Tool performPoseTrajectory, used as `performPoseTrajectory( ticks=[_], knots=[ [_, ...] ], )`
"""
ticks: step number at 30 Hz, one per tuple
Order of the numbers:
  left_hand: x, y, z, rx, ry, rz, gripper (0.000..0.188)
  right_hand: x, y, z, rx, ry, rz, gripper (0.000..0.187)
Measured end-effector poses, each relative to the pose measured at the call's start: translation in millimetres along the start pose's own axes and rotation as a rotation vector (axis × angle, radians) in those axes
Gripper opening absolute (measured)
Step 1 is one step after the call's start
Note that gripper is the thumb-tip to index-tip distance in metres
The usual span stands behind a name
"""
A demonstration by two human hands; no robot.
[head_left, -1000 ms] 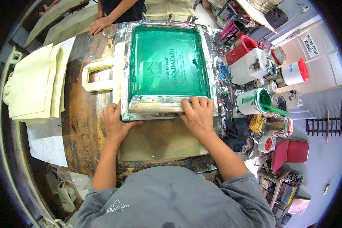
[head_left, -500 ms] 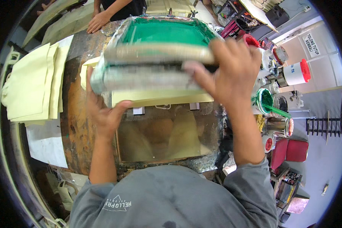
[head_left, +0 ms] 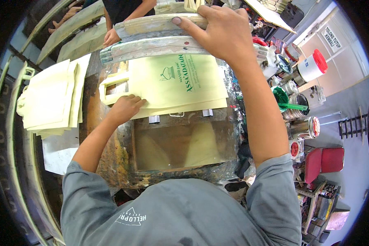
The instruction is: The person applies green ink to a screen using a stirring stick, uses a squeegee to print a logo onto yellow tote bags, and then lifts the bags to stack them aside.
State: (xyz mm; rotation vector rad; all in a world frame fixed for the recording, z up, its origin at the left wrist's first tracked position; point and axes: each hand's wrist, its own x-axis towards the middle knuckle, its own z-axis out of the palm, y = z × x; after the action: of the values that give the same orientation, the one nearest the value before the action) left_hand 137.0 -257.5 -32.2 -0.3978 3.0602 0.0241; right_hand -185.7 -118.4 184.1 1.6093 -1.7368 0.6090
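A wooden screen-printing frame (head_left: 151, 48) stands tilted up at the far side of the table, its near rail raised. Along that rail lies a second worn wooden bar, which looks like a squeegee handle (head_left: 151, 25). My right hand (head_left: 223, 35) is closed over both at their right end, its thumb on the upper bar. Beneath, a pale yellow tote bag (head_left: 151, 80) lies flat with a green print on it and its handles pointing left. My left hand (head_left: 126, 108) has its fingers curled on the bag's near edge, beside the handles. The frame's mesh is hidden.
At left lies a stack of pale yellow bags (head_left: 49, 98). Ink tubs and jars crowd the right side, one open green ink tub (head_left: 279, 96) with a green stirrer. Another person's hand (head_left: 111, 37) rests at the far left table edge. Near me is a glossy panel (head_left: 176, 147).
The frame has swung up and away, so its green mesh no longer shows and the printed bag is uncovered. My left hand has left the frame and come to the bag.
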Motion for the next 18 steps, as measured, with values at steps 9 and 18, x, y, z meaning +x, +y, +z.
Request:
performPoseTrajectory(
  ticks=[9, 18],
  knots=[
    [-32, -53, -143, 0.42, 0.554, 0.165, 0.026, 16, 8, 0, 0.054, -0.022, 0.003, 0.074],
    [-193, -135, -158, 0.631, 0.11, -0.887, 0.061, 19, 7, -1, 0.085, 0.006, 0.01, 0.074]
  ],
)
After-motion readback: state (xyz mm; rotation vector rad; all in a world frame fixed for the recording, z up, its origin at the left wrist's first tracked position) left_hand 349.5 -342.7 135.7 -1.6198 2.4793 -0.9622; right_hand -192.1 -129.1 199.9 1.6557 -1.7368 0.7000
